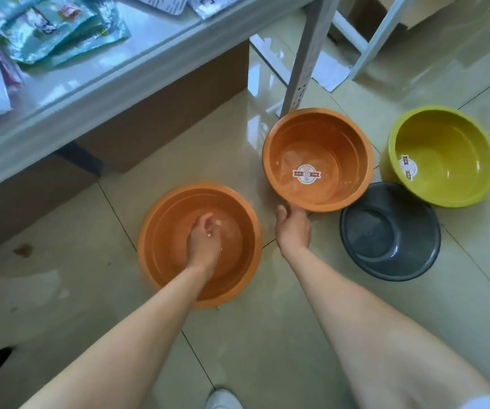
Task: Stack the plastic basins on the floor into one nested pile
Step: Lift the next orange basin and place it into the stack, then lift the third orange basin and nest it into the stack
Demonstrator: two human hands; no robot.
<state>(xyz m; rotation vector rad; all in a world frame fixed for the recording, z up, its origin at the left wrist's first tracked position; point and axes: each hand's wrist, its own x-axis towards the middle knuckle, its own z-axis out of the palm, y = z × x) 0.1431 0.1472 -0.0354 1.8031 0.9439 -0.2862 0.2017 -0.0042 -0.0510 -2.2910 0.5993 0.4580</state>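
Four basins on floor: left hand [204,240] loosely curled inside the near orange basin [161,231], right hand [294,228] fingers closing under the labelled orange basin [326,137] rim, apparently gripping; grey basin [409,261], yellow-green basin [459,137] beyond; lift level, lower centred

Basins — two orange [199,246] [318,159], one green [441,156], one grey [389,231].

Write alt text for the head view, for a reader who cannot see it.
A person's left hand reaches inside an orange basin on the tiled floor while the right hand touches the near rim of a second orange basin. A grey basin and a yellow-green basin sit to the right, unstacked.
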